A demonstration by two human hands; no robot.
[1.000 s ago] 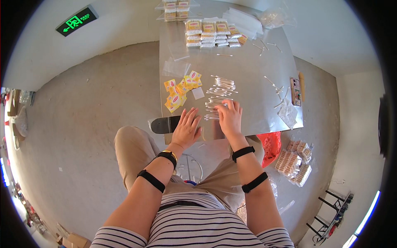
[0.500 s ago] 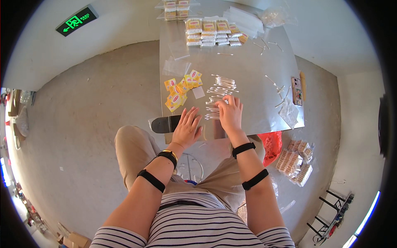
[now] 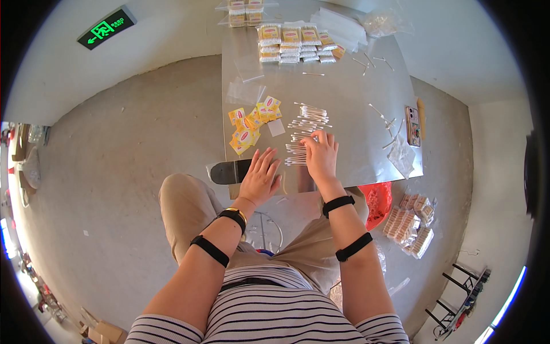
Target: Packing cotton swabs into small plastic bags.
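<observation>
My left hand [image 3: 260, 179] lies flat at the table's near edge, open, its fingers stretched over the end of a black, round-ended flat piece [image 3: 229, 171] in a clear sleeve. On the metal tabletop, a loose row of cotton swabs [image 3: 312, 114] runs away from me. My right hand [image 3: 322, 157] is at the right side of the row's near part, its fingers bent and closed on swabs. How many it grips is hidden under the fingers. Left of the row are yellow printed cards [image 3: 245, 136] in a scattered heap, with a blank white card [image 3: 276, 127] beside them.
Filled swab packs [image 3: 290, 37] stand stacked at the back, near clear plastic bags [image 3: 338, 28]. Stray swabs [image 3: 381, 114] and a phone [image 3: 412, 126] lie to the right. Below the table's right edge are a red bag [image 3: 377, 203] and bundled swabs [image 3: 401, 223] on the floor.
Both hands stay almost in place. The right fingers shift very slightly over the swabs; the whole view has moved a touch.
</observation>
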